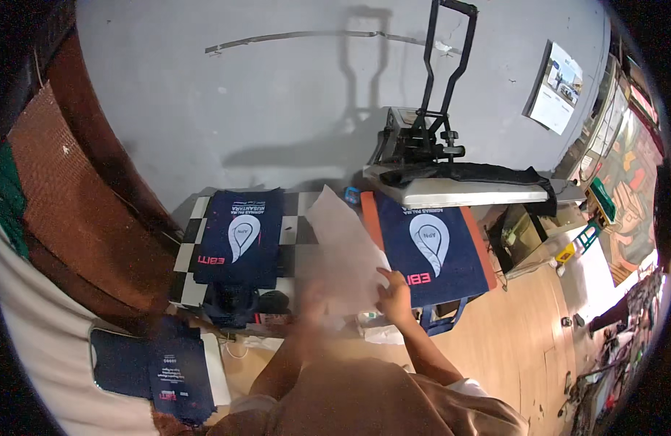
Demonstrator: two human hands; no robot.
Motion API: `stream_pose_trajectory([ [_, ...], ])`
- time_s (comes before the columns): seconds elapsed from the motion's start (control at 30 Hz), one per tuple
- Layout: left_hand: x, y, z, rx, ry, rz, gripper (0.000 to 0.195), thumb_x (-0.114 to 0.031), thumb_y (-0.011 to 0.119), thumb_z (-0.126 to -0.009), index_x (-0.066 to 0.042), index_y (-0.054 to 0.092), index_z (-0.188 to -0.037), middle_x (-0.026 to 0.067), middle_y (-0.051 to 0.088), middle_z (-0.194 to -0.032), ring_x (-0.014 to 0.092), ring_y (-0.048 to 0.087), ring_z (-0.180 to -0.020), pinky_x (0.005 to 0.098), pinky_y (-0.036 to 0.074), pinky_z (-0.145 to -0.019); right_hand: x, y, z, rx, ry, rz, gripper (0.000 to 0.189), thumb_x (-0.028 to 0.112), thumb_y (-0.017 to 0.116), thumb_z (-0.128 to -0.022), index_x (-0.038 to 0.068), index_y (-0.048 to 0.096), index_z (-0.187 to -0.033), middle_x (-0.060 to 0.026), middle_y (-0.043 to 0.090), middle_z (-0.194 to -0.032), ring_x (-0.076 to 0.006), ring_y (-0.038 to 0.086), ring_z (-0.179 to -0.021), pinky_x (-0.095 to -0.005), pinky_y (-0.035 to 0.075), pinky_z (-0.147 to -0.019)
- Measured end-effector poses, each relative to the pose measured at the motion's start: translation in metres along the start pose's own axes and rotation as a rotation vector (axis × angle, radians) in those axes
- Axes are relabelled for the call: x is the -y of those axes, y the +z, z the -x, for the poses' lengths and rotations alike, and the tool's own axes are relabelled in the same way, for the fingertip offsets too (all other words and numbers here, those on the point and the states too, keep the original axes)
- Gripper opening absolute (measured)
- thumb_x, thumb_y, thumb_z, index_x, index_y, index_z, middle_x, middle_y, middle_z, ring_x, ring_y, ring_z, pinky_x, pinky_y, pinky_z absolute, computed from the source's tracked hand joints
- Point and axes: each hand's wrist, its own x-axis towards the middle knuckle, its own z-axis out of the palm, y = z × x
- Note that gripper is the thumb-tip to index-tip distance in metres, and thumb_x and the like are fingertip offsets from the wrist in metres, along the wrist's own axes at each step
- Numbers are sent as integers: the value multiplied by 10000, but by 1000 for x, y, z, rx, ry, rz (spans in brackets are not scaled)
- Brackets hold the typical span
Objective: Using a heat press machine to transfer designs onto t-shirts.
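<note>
A thin pale sheet (346, 245) hangs between my hands, partly blurred. My right hand (396, 294) pinches its right edge, next to a navy tote bag (461, 240) with orange sides and a white printed emblem, lying on the heat press's lower part. At the sheet's lower left, my left hand (313, 300) is a blur, and its fingers cannot be made out. Left of the sheet, navy printed bags (213, 240) lie on a black and white checkered tabletop (191, 270), their dark handles hanging at the near edge.
The heat press's raised upper platen (477, 193), draped with black cloth (466, 171), stands at the right, its black lever frame (431, 65) rising against the wall. A small blue object (352, 194) lies behind the sheet. More navy printed pieces (177, 376) lie lower left.
</note>
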Motion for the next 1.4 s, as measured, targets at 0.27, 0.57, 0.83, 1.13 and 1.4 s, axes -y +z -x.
stream_pose_trajectory([
  [0.27, -14, 77, 13, -40, 224, -334, 330, -16, 641, -866, -72, 601, -1189, 70, 641, -1021, 164, 618, -1005, 294, 518, -804, -37, -73, 2, -42, 62, 92, 367, 50, 664, -791, 89, 695, -1155, -120, 587, -842, -275, 547, -699, -389, 445, -693],
  [0.57, -34, 156, 8, 208, 779, -898, 240, -55, 680, -752, -56, 677, -992, 145, 659, -1059, 345, 610, -1020, 442, 479, -889, -76, -123, 13, -89, 227, 383, 397, 159, 664, -794, 159, 682, -1191, -83, 618, -1032, -315, 530, -1067, -485, 382, -926],
  [0.83, -37, 172, 12, 135, 763, -1022, 313, -80, 693, -722, -73, 673, -1035, 149, 650, -1097, 356, 601, -1051, 472, 464, -925, -79, -133, 5, -79, 71, 676, 513, 201, 663, -797, 141, 596, -1302, -97, 519, -1360, -346, 432, -1292, -550, 262, -1111],
  [1.13, -38, 171, 9, 169, 698, -1024, 358, -118, 704, -761, -88, 657, -1115, 118, 628, -1179, 340, 563, -1134, 469, 428, -982, -94, -124, 0, 121, -19, 555, 480, 171, 630, -854, 78, 556, -1319, -133, 524, -1401, -309, 437, -1356, -602, 177, -1164],
  [1.4, -33, 170, 3, 109, 787, -1051, 316, -107, 718, -754, -67, 658, -1062, 132, 645, -1137, 350, 605, -1058, 459, 489, -906, -104, -123, -4, 192, 4, 608, 495, 217, 592, -858, 98, 546, -1337, -98, 498, -1418, -264, 383, -1396, -631, 137, -1174],
])
